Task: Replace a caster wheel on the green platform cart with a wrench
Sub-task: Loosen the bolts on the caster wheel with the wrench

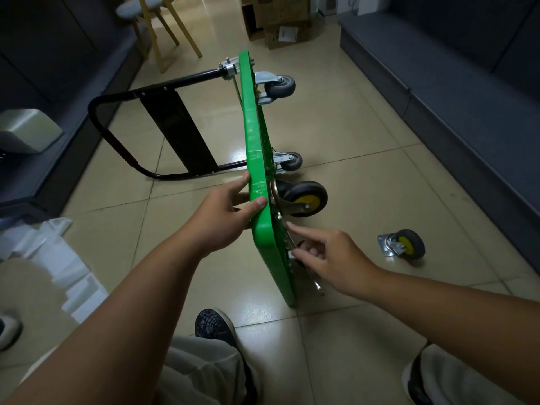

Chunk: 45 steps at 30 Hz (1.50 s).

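Observation:
The green platform cart (253, 135) stands on its long edge on the tiled floor, underside facing right. My left hand (225, 214) grips its upper edge, thumb over the rim. A black caster with a yellow hub (305, 197) sits on the underside just past that hand. My right hand (327, 257) is at the underside near the cart's closest corner, index finger stretched out, the other fingers curled on a metal wrench (317, 283) whose end sticks out below the hand. A loose caster wheel with a yellow hub (401, 245) lies on the floor to the right.
Two grey casters (279, 86) (290, 161) are on the cart's far end, and the black folded handle (152, 133) lies to the left. Dark benches line both sides. White foam pieces (58, 258) lie at the left, cardboard boxes (277, 21) and wooden stool legs (166, 30) at the back.

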Each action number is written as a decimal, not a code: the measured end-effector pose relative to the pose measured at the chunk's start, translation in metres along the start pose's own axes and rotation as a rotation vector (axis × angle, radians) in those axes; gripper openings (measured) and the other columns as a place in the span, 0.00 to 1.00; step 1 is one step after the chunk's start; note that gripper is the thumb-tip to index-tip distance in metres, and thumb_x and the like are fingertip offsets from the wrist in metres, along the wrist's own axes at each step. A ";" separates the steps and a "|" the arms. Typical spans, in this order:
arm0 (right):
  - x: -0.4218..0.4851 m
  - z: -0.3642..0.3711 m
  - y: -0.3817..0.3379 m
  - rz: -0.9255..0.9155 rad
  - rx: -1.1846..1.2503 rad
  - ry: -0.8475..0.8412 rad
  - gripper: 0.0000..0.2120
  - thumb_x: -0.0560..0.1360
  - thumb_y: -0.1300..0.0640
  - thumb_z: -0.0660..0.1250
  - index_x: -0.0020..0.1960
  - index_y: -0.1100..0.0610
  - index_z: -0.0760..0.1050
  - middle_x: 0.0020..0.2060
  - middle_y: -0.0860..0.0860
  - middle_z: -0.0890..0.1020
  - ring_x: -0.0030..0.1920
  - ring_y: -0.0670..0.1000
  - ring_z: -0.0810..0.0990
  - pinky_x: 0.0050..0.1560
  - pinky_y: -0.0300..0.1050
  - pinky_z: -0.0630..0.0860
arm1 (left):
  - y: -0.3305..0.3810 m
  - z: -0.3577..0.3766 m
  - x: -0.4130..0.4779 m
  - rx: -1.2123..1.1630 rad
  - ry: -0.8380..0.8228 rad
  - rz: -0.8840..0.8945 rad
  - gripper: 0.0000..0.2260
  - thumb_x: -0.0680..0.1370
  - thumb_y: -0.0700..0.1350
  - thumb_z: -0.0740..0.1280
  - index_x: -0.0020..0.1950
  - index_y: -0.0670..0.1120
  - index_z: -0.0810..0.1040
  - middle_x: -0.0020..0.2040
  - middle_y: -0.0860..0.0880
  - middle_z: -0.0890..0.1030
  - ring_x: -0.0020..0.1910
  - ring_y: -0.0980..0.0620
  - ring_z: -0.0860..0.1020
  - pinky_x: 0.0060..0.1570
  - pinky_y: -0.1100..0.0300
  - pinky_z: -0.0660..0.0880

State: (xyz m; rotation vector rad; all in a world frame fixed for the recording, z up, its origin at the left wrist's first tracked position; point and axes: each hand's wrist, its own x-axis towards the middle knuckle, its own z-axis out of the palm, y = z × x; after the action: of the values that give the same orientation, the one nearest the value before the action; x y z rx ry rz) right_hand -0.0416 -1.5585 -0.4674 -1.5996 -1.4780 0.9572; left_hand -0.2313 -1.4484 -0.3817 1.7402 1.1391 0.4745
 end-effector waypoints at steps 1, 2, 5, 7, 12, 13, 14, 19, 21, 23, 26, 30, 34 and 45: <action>-0.001 -0.007 -0.007 0.008 0.009 0.017 0.24 0.76 0.60 0.73 0.71 0.48 0.74 0.35 0.49 0.79 0.33 0.43 0.72 0.38 0.38 0.74 | 0.000 0.000 0.000 -0.001 0.001 -0.001 0.30 0.83 0.44 0.68 0.83 0.52 0.60 0.71 0.46 0.78 0.63 0.51 0.81 0.54 0.57 0.83; 0.000 -0.014 -0.016 0.031 0.034 0.035 0.22 0.76 0.60 0.73 0.69 0.50 0.76 0.34 0.49 0.80 0.32 0.45 0.74 0.38 0.41 0.76 | -0.001 0.000 0.000 -0.006 -0.001 -0.003 0.30 0.83 0.44 0.68 0.83 0.52 0.61 0.71 0.46 0.78 0.64 0.51 0.81 0.54 0.56 0.83; 0.009 -0.029 -0.050 0.226 0.261 0.059 0.15 0.76 0.62 0.73 0.62 0.59 0.80 0.32 0.52 0.83 0.30 0.48 0.77 0.32 0.40 0.77 | -0.003 0.000 0.000 -0.027 -0.006 -0.005 0.30 0.82 0.44 0.68 0.83 0.52 0.61 0.71 0.45 0.78 0.66 0.49 0.80 0.56 0.52 0.83; 0.018 -0.035 -0.072 0.407 0.400 0.036 0.08 0.77 0.62 0.72 0.55 0.62 0.82 0.30 0.55 0.83 0.32 0.50 0.77 0.27 0.37 0.73 | -0.002 0.000 -0.001 -0.030 -0.004 -0.007 0.30 0.83 0.44 0.68 0.83 0.53 0.61 0.71 0.46 0.78 0.67 0.48 0.80 0.55 0.53 0.83; 0.032 -0.041 -0.100 0.591 0.534 -0.056 0.04 0.79 0.62 0.69 0.45 0.58 0.78 0.31 0.53 0.82 0.28 0.46 0.77 0.21 0.34 0.68 | 0.001 0.001 -0.003 -0.045 -0.002 0.012 0.29 0.83 0.43 0.67 0.82 0.53 0.62 0.68 0.47 0.80 0.63 0.50 0.81 0.49 0.62 0.83; 0.035 -0.040 -0.102 0.602 0.553 -0.067 0.05 0.79 0.62 0.68 0.44 0.57 0.77 0.31 0.53 0.81 0.30 0.46 0.78 0.23 0.36 0.68 | 0.001 0.001 -0.004 -0.044 -0.002 0.015 0.29 0.83 0.43 0.67 0.82 0.53 0.61 0.67 0.48 0.80 0.62 0.51 0.82 0.48 0.63 0.83; 0.037 -0.039 -0.103 0.612 0.557 -0.077 0.05 0.79 0.62 0.68 0.44 0.57 0.76 0.32 0.52 0.81 0.31 0.46 0.78 0.26 0.35 0.67 | 0.001 0.001 -0.004 -0.044 -0.003 0.016 0.29 0.83 0.43 0.67 0.82 0.52 0.61 0.68 0.47 0.79 0.61 0.52 0.82 0.48 0.63 0.83; 0.050 -0.041 -0.109 0.625 0.528 -0.151 0.09 0.81 0.59 0.63 0.42 0.56 0.74 0.31 0.51 0.77 0.27 0.43 0.69 0.31 0.34 0.58 | 0.000 0.000 -0.003 -0.044 -0.007 0.012 0.30 0.83 0.44 0.67 0.83 0.51 0.60 0.71 0.45 0.78 0.59 0.52 0.83 0.52 0.59 0.83; 0.056 -0.043 -0.112 0.629 0.516 -0.204 0.11 0.82 0.58 0.61 0.41 0.55 0.72 0.30 0.50 0.76 0.23 0.41 0.67 0.27 0.32 0.58 | -0.001 0.000 -0.003 -0.039 -0.007 0.020 0.30 0.83 0.44 0.67 0.83 0.51 0.60 0.71 0.46 0.78 0.64 0.50 0.81 0.53 0.57 0.83; 0.062 -0.043 -0.116 0.643 0.474 -0.247 0.11 0.82 0.57 0.60 0.41 0.55 0.72 0.30 0.50 0.75 0.23 0.42 0.66 0.24 0.31 0.57 | -0.002 0.000 -0.002 -0.036 -0.009 0.027 0.30 0.83 0.43 0.68 0.83 0.51 0.60 0.70 0.46 0.79 0.67 0.49 0.79 0.54 0.56 0.83; 0.068 -0.040 -0.124 0.646 0.401 -0.298 0.11 0.82 0.55 0.60 0.42 0.55 0.74 0.31 0.49 0.74 0.23 0.41 0.65 0.24 0.30 0.57 | -0.002 0.000 -0.002 -0.042 -0.005 0.022 0.29 0.83 0.43 0.67 0.83 0.51 0.61 0.70 0.46 0.79 0.64 0.51 0.81 0.53 0.58 0.83; 0.060 -0.032 -0.123 0.616 0.370 -0.246 0.11 0.82 0.58 0.61 0.42 0.56 0.75 0.31 0.50 0.74 0.24 0.41 0.65 0.30 0.33 0.59 | -0.003 0.000 -0.003 -0.039 -0.002 0.033 0.29 0.83 0.42 0.67 0.83 0.50 0.62 0.68 0.47 0.80 0.63 0.51 0.81 0.50 0.62 0.83; 0.041 -0.017 -0.097 0.487 0.341 -0.011 0.04 0.77 0.61 0.70 0.48 0.62 0.83 0.34 0.56 0.83 0.29 0.49 0.75 0.36 0.44 0.74 | -0.003 -0.001 -0.003 -0.041 0.008 0.034 0.29 0.83 0.42 0.67 0.82 0.50 0.62 0.67 0.50 0.79 0.65 0.50 0.80 0.48 0.64 0.82; 0.020 0.043 0.003 0.086 0.088 0.199 0.18 0.73 0.39 0.66 0.61 0.24 0.72 0.38 0.50 0.84 0.35 0.51 0.78 0.45 0.52 0.81 | 0.000 -0.001 -0.003 -0.044 0.004 -0.003 0.30 0.83 0.44 0.67 0.83 0.52 0.59 0.73 0.47 0.76 0.59 0.55 0.82 0.49 0.65 0.82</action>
State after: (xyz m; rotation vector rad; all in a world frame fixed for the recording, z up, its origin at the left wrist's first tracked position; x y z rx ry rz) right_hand -0.0776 -1.5370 -0.4899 -1.6537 -1.2244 0.8703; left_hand -0.2335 -1.4509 -0.3806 1.6999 1.1259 0.4985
